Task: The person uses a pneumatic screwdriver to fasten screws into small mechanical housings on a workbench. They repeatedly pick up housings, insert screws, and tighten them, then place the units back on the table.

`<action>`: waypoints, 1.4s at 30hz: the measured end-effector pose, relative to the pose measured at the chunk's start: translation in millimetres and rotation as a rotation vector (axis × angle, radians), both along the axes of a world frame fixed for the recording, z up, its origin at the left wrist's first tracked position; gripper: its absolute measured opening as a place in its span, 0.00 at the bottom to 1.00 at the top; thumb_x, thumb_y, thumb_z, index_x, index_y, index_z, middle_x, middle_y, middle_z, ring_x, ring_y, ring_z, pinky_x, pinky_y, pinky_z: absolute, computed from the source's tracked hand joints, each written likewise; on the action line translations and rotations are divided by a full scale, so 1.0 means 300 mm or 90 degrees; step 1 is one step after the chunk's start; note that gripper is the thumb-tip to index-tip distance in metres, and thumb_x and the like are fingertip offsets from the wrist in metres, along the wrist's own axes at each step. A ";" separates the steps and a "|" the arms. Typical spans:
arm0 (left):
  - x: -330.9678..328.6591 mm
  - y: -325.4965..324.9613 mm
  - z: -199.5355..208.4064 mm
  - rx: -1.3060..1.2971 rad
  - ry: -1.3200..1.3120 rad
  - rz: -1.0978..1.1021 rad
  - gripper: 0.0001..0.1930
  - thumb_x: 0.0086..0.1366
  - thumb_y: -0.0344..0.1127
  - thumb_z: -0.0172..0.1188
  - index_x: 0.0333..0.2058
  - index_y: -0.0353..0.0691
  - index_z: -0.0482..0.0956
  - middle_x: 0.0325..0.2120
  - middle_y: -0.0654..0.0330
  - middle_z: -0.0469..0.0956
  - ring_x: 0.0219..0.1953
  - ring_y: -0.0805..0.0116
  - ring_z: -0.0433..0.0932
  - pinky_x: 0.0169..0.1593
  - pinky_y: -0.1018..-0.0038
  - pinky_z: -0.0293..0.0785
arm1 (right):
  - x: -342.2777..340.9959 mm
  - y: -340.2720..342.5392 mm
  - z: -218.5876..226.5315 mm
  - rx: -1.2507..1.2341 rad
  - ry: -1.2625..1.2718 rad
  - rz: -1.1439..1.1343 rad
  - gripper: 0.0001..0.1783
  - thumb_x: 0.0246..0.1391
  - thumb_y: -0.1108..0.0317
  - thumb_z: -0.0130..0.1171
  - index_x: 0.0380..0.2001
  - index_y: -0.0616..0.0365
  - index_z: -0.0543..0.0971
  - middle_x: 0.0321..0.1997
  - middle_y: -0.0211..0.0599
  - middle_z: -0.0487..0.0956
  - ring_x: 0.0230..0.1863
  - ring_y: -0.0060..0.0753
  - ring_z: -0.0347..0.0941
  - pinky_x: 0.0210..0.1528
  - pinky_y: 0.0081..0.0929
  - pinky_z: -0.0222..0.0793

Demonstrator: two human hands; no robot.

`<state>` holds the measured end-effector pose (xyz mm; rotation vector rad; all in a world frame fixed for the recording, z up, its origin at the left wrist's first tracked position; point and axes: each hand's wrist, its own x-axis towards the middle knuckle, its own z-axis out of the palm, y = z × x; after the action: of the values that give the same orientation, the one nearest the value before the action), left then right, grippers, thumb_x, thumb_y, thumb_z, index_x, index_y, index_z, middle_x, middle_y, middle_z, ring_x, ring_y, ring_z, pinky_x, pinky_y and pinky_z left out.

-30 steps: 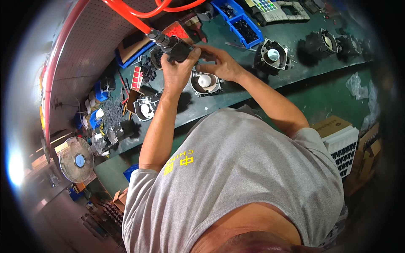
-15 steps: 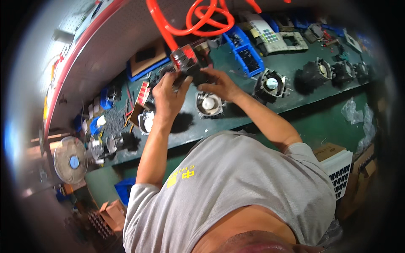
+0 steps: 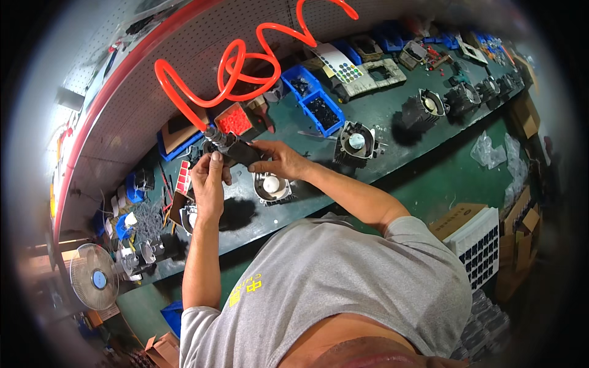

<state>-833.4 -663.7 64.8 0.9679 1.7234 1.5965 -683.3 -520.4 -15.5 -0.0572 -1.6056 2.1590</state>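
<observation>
Between my two hands, above the bench, is a dark air tool (image 3: 240, 152) with a metal coupling joined to a red coiled air hose (image 3: 270, 58). My right hand (image 3: 279, 161) grips the black body from the right, thumb and fingers closed on it. My left hand (image 3: 208, 181) is closed at the tool's other side, near the coupling, with the thumb pointing up. Its fingertips are partly hidden. Just below the hands, a round metal housing with a white dome (image 3: 270, 185) sits on the bench. A similar housing (image 3: 189, 216) stands partly behind my left wrist.
On the green bench (image 3: 307, 202) stand a box of red caps (image 3: 234, 120), blue bins of black parts (image 3: 323, 113) and finned housings (image 3: 356, 142), (image 3: 423, 110). A fan (image 3: 94, 277) is at the left. Cartons (image 3: 457, 221) stand at the lower right.
The view has shifted, so hands and bench appear further left and lower. The hands still hold the tool, now tilted differently. The box of red caps shows more fully behind it.
</observation>
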 end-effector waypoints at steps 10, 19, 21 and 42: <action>0.079 0.183 -0.066 0.029 0.002 -0.026 0.22 0.58 0.29 0.67 0.52 0.32 0.78 0.39 0.59 0.80 0.40 0.74 0.77 0.48 0.75 0.74 | 0.005 0.003 -0.084 0.136 -0.050 -0.141 0.30 0.52 0.64 0.72 0.57 0.61 0.76 0.50 0.38 0.82 0.53 0.26 0.74 0.51 0.27 0.70; 0.083 0.236 -0.070 0.049 0.039 -0.023 0.05 0.58 0.25 0.65 0.34 0.33 0.83 0.29 0.67 0.80 0.31 0.79 0.75 0.37 0.77 0.73 | 0.098 -0.068 -0.481 0.293 -0.336 -0.288 0.29 0.56 0.59 0.57 0.55 0.72 0.76 0.53 0.66 0.79 0.58 0.60 0.76 0.62 0.41 0.70; 0.066 0.221 -0.072 0.043 0.063 -0.044 0.05 0.58 0.27 0.67 0.33 0.33 0.83 0.28 0.66 0.80 0.30 0.79 0.75 0.37 0.78 0.73 | 0.085 -0.077 -0.501 0.279 -0.313 -0.300 0.29 0.57 0.60 0.54 0.56 0.73 0.75 0.51 0.67 0.80 0.57 0.61 0.76 0.61 0.41 0.70; -0.012 0.133 -0.031 0.191 -0.045 -0.001 0.03 0.60 0.25 0.65 0.33 0.34 0.84 0.28 0.67 0.81 0.31 0.79 0.76 0.38 0.78 0.72 | 0.034 -0.068 -0.365 0.557 -0.416 -0.275 0.23 0.51 0.65 0.67 0.52 0.51 0.80 0.53 0.43 0.82 0.59 0.51 0.74 0.61 0.47 0.65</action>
<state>-836.8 -623.7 55.5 1.0370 1.4624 1.9015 -673.0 -540.8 -125.1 -0.8059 -2.4701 1.0185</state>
